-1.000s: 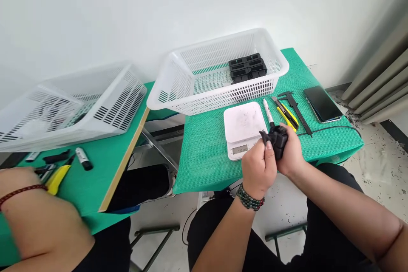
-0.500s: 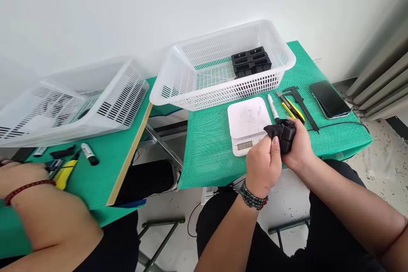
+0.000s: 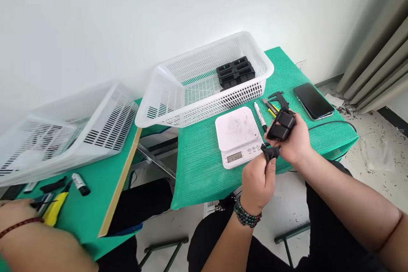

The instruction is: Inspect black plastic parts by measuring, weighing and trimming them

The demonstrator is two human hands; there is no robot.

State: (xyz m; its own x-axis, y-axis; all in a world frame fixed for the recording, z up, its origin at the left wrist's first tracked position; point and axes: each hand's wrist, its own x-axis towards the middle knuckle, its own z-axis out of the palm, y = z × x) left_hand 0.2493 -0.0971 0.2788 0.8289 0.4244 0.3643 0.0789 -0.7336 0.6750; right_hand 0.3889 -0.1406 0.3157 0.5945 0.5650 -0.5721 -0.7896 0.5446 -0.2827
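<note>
My right hand (image 3: 297, 142) holds a black moulded part (image 3: 281, 126) with two block-like sections, raised just past the scale's right edge. Bunched in the closed fingers of my left hand (image 3: 259, 180) is a small black cloth-like piece (image 3: 270, 152), its material hard to make out. That piece sits just below the moulded part, and I cannot tell whether they touch. To the left of both hands lies a white digital scale (image 3: 237, 129) with dark specks on its plate. A marker (image 3: 260, 117), a yellow box cutter (image 3: 270, 109) and black calipers (image 3: 279, 99) lie beyond, partly covered.
A white plastic basket (image 3: 191, 112) behind the scale holds several similar black parts (image 3: 236, 73). A black phone (image 3: 313, 100) lies right on the green-covered table (image 3: 197, 170). At left, a co-worker's arm (image 3: 38, 242) is beside another basket (image 3: 105, 123) and a yellow cutter (image 3: 55, 208).
My left hand has pulled the black cloth-like piece down and away from the moulded part, which is now tilted in my right hand. The view has shifted slightly right and up.
</note>
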